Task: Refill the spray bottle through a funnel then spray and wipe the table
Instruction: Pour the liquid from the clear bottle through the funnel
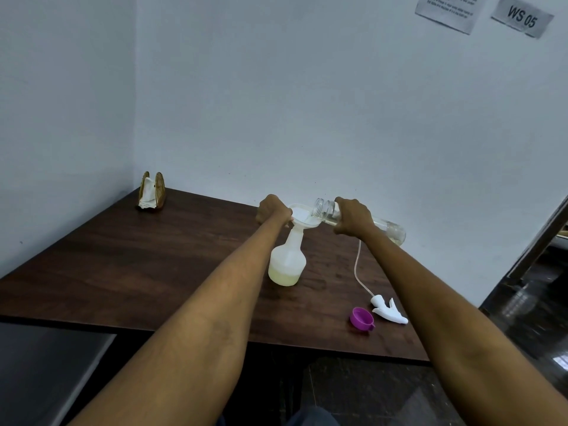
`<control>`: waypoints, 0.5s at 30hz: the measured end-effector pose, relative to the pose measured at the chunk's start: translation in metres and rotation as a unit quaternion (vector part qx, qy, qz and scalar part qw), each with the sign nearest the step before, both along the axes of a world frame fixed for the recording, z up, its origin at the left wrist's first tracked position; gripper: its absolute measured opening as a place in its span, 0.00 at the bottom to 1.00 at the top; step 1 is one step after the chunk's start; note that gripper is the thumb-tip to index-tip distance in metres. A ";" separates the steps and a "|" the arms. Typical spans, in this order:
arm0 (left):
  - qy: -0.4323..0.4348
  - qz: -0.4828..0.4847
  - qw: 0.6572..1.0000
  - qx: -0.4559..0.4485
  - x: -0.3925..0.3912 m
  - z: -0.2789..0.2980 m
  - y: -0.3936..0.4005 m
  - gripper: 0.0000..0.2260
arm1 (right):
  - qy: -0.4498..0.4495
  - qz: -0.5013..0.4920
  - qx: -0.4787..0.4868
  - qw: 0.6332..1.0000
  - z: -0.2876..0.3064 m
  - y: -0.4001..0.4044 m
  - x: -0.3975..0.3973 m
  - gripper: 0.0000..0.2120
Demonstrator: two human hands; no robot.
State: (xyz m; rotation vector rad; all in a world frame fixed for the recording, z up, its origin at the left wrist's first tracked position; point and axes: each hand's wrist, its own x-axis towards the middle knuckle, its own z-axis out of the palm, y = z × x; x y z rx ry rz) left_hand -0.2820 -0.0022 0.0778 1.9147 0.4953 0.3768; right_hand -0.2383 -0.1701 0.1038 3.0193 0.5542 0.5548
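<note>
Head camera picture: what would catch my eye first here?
Mid-table, the right hand tips a clear bottle into a white funnel that the left hand steadies on a spray bottle partly filled with pale liquid. Nearer, on the right, lie its white spray head and a purple cap.

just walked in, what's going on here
A person is refilling a spray bottle standing on the table. The left hand steadies the funnel in its neck while the right hand tips a clear bottle over it. The spray head and a purple cap lie aside.
</note>
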 end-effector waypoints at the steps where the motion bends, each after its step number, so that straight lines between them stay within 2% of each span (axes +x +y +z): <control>1: 0.000 -0.001 1.000 0.000 0.000 0.000 0.000 0.02 | 0.001 0.000 -0.002 1.000 0.000 0.000 0.000 0.20; 6: -0.005 0.003 1.000 -0.010 0.002 -0.003 0.001 0.07 | -0.002 -0.002 -0.019 1.000 0.001 -0.001 -0.002 0.19; 10: -0.002 0.001 1.000 -0.011 0.001 -0.001 0.001 0.02 | -0.004 -0.003 -0.024 1.000 0.003 -0.002 -0.002 0.20; 13: -0.003 0.003 1.000 -0.009 0.004 -0.002 0.001 0.09 | -0.003 -0.004 -0.029 1.000 0.003 -0.002 -0.001 0.19; 15: -0.004 0.007 1.000 -0.009 0.004 -0.002 0.001 0.09 | -0.005 -0.004 -0.033 0.999 0.003 -0.002 -0.001 0.19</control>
